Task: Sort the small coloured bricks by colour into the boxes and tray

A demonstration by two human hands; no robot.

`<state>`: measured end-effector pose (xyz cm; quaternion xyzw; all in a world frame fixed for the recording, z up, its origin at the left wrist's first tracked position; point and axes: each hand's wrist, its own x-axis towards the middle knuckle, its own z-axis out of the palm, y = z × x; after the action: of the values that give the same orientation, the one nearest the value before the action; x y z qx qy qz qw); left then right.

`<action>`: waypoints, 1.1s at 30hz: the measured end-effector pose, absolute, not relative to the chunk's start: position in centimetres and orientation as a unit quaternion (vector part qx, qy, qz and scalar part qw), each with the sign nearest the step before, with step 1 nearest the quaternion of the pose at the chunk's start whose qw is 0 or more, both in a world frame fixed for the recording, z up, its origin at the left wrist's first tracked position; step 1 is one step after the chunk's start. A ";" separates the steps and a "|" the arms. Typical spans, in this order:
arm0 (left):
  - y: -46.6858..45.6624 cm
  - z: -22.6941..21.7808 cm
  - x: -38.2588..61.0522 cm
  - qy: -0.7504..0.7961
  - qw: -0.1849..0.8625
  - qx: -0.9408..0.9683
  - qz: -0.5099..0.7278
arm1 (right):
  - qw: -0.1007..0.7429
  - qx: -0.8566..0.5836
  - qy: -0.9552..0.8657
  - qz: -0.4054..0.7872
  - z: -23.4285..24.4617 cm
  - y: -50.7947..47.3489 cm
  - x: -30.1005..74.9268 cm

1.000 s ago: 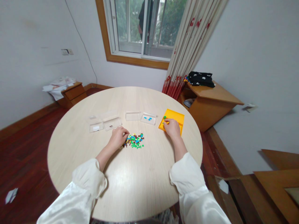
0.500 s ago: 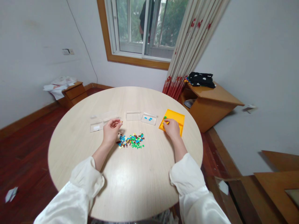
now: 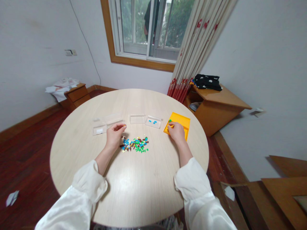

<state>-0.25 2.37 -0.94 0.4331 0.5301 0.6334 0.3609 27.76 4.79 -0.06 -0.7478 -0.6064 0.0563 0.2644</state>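
My left hand (image 3: 114, 134) is closed in a pinch above the table, left of the loose bricks. A small orange-yellow brick (image 3: 124, 126) shows at its fingertips. My right hand (image 3: 177, 131) reaches over the yellow plastic case (image 3: 181, 118), its fingers pressed together near the left edge. Just beyond those fingers a green brick (image 3: 170, 121) sits in the case. What the right fingertips hold, if anything, is too small to make out. Between the hands lies a pile of small bricks (image 3: 136, 143) in blue, green, brown and yellow.
Behind the pile stand a clear plastic box (image 3: 137, 119) and another clear box (image 3: 156, 126) with a few blue bricks in it. More clear containers (image 3: 98, 131) lie at the left, partly behind my left hand. The round table (image 3: 134, 191) carries everything.
The fingers of my left hand have drawn closer together around the small brick. My right hand stays at the yellow case. The whole view has shifted very slightly.
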 end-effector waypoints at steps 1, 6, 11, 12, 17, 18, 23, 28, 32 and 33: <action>2.4 -0.9 -0.2 0.532 0.370 0.428 0.630 | 0.265 -0.747 -0.607 0.056 -0.1 4.8 27.8; 2.3 -1.1 -0.2 0.533 0.407 0.416 0.614 | 0.265 -0.748 -0.606 0.053 -0.2 4.9 27.8; 2.7 -1.3 -0.4 0.520 0.432 0.378 0.632 | 0.265 -0.746 -0.609 0.048 -0.2 4.8 27.8; 2.8 -1.3 -0.6 0.518 0.433 0.368 0.640 | 0.264 -0.746 -0.609 0.049 -0.2 4.8 27.8; 3.4 -0.2 -3.5 0.572 0.307 0.381 0.658 | 0.259 -0.747 -0.611 0.050 -0.3 4.9 27.9; 3.5 0.1 -4.4 0.594 0.253 0.389 0.657 | 0.259 -0.746 -0.611 0.050 -0.3 5.0 27.9; 2.8 1.1 -8.3 0.686 0.071 0.438 0.577 | 0.265 -0.741 -0.615 0.052 -0.4 5.0 27.8; 2.4 1.1 -9.7 0.751 0.012 0.474 0.460 | 0.267 -0.742 -0.613 0.051 -0.5 5.0 27.9; 2.6 0.5 -10.2 0.766 0.010 0.493 0.412 | 0.273 -0.740 -0.613 0.045 -0.6 5.1 27.9; 2.7 0.3 -10.3 0.769 0.009 0.495 0.403 | 0.273 -0.740 -0.614 0.045 -0.6 5.1 27.9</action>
<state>-10.34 2.72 0.31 0.4953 0.7693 0.4033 0.0088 27.92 5.06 -0.63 -0.7395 -0.6136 0.0452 0.2730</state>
